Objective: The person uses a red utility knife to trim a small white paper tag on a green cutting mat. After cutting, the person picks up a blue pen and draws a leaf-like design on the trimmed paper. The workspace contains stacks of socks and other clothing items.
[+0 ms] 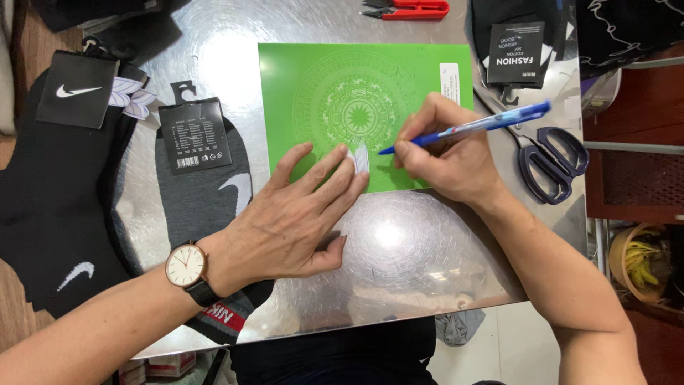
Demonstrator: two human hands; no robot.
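At the far left lie black socks (57, 214) with a black card tag, partly off the metal table (399, 249). Just right of them lies a grey sock (206, 192) under its own dark tag (194, 135). The left hand (292, 217), a watch (187, 265) on its wrist, lies flat with fingers spread, its fingertips pressing a small white slip (361, 158) onto the near edge of a green sheet (356, 100). The sheet lies at the table's middle. Just right of the slip, the right hand (442, 153) pinches a blue pen (470, 128) between thumb and fingers, tip touching the sheet beside the slip. Farther right lie dark scissors (552, 160), near a black sock pack (514, 53). Red snips (410, 8) lie at the far edge.
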